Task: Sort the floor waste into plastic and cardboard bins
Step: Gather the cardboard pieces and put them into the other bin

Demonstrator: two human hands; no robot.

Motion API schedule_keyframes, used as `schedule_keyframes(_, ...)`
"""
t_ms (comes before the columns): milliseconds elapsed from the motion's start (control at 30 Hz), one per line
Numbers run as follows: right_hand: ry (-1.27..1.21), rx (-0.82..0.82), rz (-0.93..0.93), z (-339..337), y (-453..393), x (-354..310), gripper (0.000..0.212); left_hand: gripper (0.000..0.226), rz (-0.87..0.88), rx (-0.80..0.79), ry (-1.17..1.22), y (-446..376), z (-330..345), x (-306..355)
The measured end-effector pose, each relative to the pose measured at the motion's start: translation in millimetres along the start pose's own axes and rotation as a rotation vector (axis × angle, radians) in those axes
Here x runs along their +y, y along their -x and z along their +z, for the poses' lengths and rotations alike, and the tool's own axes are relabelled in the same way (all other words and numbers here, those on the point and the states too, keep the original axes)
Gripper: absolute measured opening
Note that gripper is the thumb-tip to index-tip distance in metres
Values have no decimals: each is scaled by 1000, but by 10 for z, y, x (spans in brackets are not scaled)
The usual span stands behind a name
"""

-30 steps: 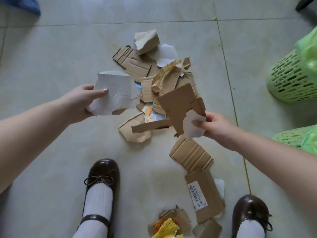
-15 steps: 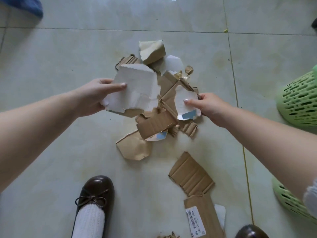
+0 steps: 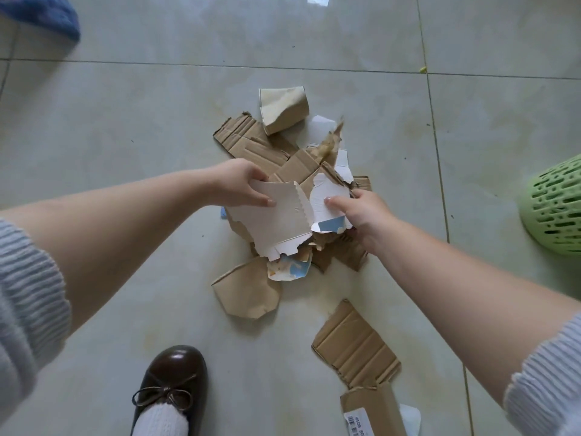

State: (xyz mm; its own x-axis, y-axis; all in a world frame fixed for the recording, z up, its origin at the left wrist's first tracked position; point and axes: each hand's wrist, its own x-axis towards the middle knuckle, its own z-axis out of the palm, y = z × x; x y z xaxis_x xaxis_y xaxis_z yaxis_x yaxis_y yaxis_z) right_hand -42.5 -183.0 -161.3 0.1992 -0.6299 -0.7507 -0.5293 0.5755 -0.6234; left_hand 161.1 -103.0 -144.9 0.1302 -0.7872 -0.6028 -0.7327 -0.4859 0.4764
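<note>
My left hand (image 3: 240, 184) grips a torn white card sheet (image 3: 276, 220) by its upper left corner. My right hand (image 3: 361, 212) grips a bundle of torn pieces, white card with a blue edge (image 3: 328, 204) on top and brown cardboard (image 3: 301, 169) behind. The two held lots meet over a heap of cardboard scraps (image 3: 248, 143) on the tiled floor. A crumpled tan paper cup (image 3: 283, 108) lies at the heap's far end. A green slotted bin (image 3: 553, 206) stands at the right edge.
Loose brown pieces lie nearer me: a folded flap (image 3: 248, 291), a corrugated panel (image 3: 356, 344) and a labelled piece (image 3: 371, 413). My brown shoe (image 3: 171, 382) stands at bottom centre. A blue cloth (image 3: 41, 14) sits at the top left corner.
Both hands have come together over the heap, so the white sheet now overlaps the right hand's bundle. The view has shifted forward; the second green bin and right shoe have left the frame.
</note>
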Motion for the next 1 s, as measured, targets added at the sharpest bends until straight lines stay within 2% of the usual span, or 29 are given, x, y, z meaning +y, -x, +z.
schedule_keyframes(100,-95,-49,31,-21,44,-1,50,27,-19,6,73,-5,-18,13)
schedule_keyframes(267,-188,-48,9,-264,80,-27,30,26,-112,33,418,44,-77,-99)
schedule_keyframes(367,-223,-14,-16,-506,76,-17,29,34,-132,31,530,78,-136,-198)
schedule_keyframes(433,-240,5,-22,-626,62,4,31,33,-159,74,610,84,-170,-256)
schedule_keyframes(533,-285,31,-23,-715,44,46,29,31,-225,225,716,14,-224,-331)
schedule_keyframes(600,-319,41,-22,-733,35,72,28,35,-259,314,708,-68,-264,-356)
schedule_keyframes(700,-327,32,-25,-731,13,104,28,26,-248,361,610,-193,-272,-296)
schedule_keyframes(867,-340,37,-38,-749,-43,111,18,27,-177,324,355,-361,-99,-83)
schedule_keyframes(1000,-372,52,-41,-806,-70,105,11,28,-184,279,257,-418,-96,21)
